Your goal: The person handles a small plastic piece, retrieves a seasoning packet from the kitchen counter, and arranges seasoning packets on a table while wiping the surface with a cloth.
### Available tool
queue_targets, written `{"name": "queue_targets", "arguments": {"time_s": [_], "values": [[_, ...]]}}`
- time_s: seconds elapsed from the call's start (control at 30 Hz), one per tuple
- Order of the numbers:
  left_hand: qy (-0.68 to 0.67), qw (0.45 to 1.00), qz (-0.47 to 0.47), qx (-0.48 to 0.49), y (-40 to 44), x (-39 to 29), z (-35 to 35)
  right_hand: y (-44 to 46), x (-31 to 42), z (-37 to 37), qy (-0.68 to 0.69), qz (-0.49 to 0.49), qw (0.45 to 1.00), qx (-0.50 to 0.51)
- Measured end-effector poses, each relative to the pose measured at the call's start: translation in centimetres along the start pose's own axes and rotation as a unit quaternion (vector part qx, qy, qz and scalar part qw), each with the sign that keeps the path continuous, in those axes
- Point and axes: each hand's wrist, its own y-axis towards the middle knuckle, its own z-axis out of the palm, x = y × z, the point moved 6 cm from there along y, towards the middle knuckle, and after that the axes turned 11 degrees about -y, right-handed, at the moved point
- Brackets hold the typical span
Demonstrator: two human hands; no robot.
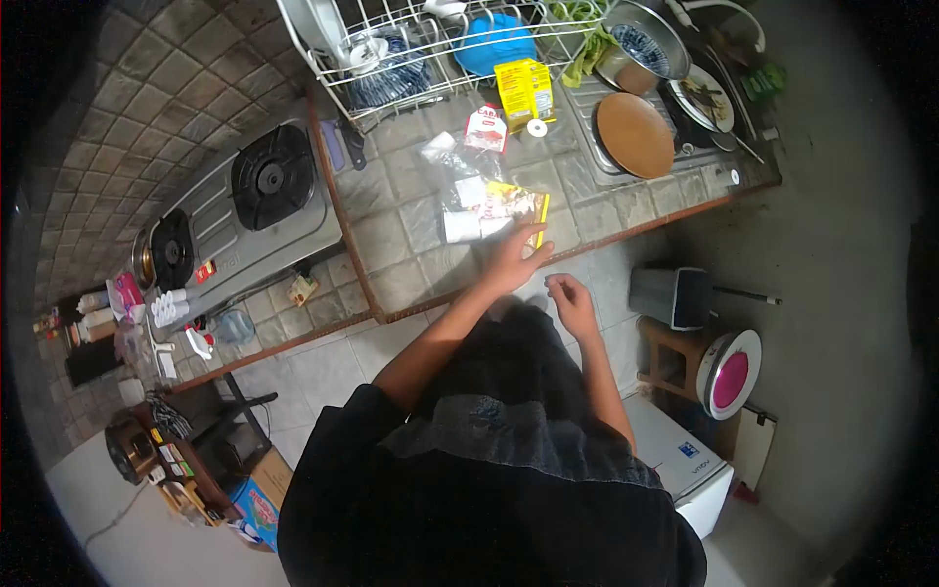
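My left hand (511, 262) reaches over the counter's front edge, fingers stretched out and thumb apart. Its fingertips lie at a yellow food packet (528, 205); whether they press on it I cannot tell. Beside the packet is a clear plastic bag (460, 181) with white pieces (462, 227) in or under it. Just off the counter edge, my right hand (573, 305) hovers with loosely bent fingers and nothing visible in them. Farther back stand a red-and-white carton (486, 129) and a yellow box (525, 90), with a small white ring-like disc (536, 128) near them.
A wire dish rack (391, 73) holds a blue bowl (496, 44). At the right, a round brown board or lid (636, 135) lies across the sink's drainboard. To the left is a gas stove (235, 210). A grey bin (671, 297) stands below, right of my legs.
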Motion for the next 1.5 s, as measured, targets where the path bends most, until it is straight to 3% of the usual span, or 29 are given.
{"name": "queue_targets", "arguments": {"time_s": [0.3, 0.47, 0.53, 0.57, 0.63, 0.7, 0.77, 0.9, 1.0, 1.33, 1.4, 1.5], "values": [[0.097, 0.993, 0.025, -0.065, 0.0, -0.4, -1.0, 3.2, 3.5, -0.3, -0.001, -0.039, 0.999, 0.011], [0.017, 0.993, -0.01, -0.116, 1.3, 0.3, -2.4, 6.9, 5.3, -0.7, -0.063, -0.102, 0.992, 0.039], [-0.008, 0.99, -0.024, -0.138, 1.5, 0.2, -2.6, 7.9, 9.2, -1.0, -0.178, -0.242, 0.954, 0.015], [-0.006, 0.989, -0.008, -0.145, 1.6, -0.5, -2.5, 9.0, 9.5, -0.8, -0.174, -0.254, 0.951, 0.027], [-0.001, 0.99, 0.015, -0.142, 2.2, -0.9, -2.5, 10.4, 10.7, -0.5, -0.238, -0.415, 0.878, -0.023], [0.006, 0.989, 0.035, -0.146, 2.4, -0.8, -2.0, 11.7, 10.4, 0.2, -0.247, -0.393, 0.886, 0.007], [0.059, 0.98, 0.063, -0.178, 2.4, -1.2, -1.9, 12.2, 11.0, 0.5, -0.352, -0.348, 0.869, 0.022], [0.039, 0.99, -0.001, -0.132, 3.0, -1.7, -1.2, 14.1, 9.6, 1.0, -0.432, -0.392, 0.81, 0.059], [0.046, 0.982, 0.044, -0.176, 3.0, -2.6, -1.0, 14.1, 9.7, 0.4, -0.422, -0.407, 0.808, 0.063], [0.054, 0.971, 0.015, -0.23, 2.7, -1.7, -0.5, 13.5, 10.4, -0.1, -0.456, -0.411, 0.789, 0.029], [0.19, 0.95, 0.011, -0.248, 2.4, -1.3, -0.8, 13.5, 10.0, -0.3, -0.454, -0.413, 0.789, 0.018], [0.146, 0.953, 0.02, -0.264, 2.2, -0.6, -1.3, 13.1, 9.4, -1.1, -0.456, -0.407, 0.791, 0.001]]}}
